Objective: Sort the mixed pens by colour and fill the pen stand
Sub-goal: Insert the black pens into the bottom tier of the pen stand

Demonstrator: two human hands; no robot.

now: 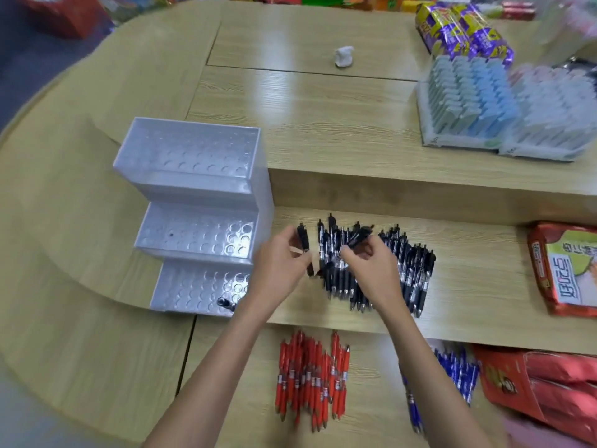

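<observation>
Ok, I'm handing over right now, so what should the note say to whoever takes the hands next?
Left hand: pinches a black pen just left of the black pile.
Right hand: grips a second black pen over that pile.
Red pile and blue pile lie on the near table level.
Pen stand: three tiers, to the left, with one lone pen in the front tier.
Done: the colours look sorted into three piles.
Left: nearly all of the stand's filling.
</observation>
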